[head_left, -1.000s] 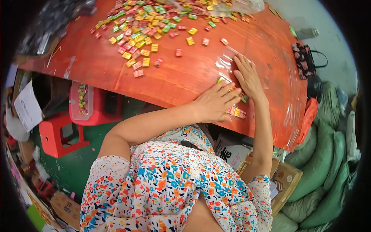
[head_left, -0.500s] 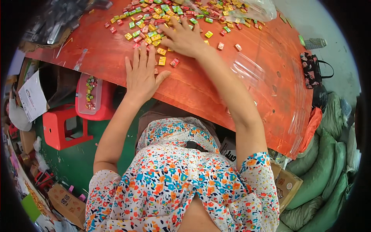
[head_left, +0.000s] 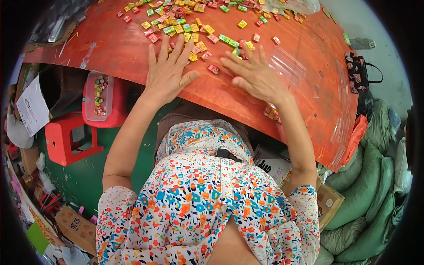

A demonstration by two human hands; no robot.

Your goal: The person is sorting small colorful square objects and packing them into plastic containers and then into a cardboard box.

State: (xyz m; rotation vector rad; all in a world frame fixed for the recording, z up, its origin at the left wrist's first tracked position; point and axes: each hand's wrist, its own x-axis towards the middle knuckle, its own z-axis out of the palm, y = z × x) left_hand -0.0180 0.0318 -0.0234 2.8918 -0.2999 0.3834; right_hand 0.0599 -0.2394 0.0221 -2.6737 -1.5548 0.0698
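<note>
Many small printed boxes in yellow, red, pink and green (head_left: 209,29) lie scattered over the far part of the red-orange table (head_left: 121,57). My left hand (head_left: 168,75) is open, fingers spread, its fingertips at the near side of the boxes. Also open, my right hand (head_left: 258,78) hovers over or rests on the table further right; which of the two I cannot tell. Some boxes show just beyond its fingertips. A single red box (head_left: 213,69) lies between the two hands. Neither hand holds anything that I can see.
Clear plastic trays (head_left: 288,63) lie right of my right hand, and a few reddish boxes (head_left: 271,113) sit by the near edge. A clear tub (head_left: 96,112) holding small boxes stands on a red stool (head_left: 115,115) at left. Green sacks (head_left: 369,185) are piled at right.
My right hand has moved right and nearer to me, out of the pile. Several green and yellow boxes now lie closer to it. My left hand has shifted slightly right, fingers spread wider.
</note>
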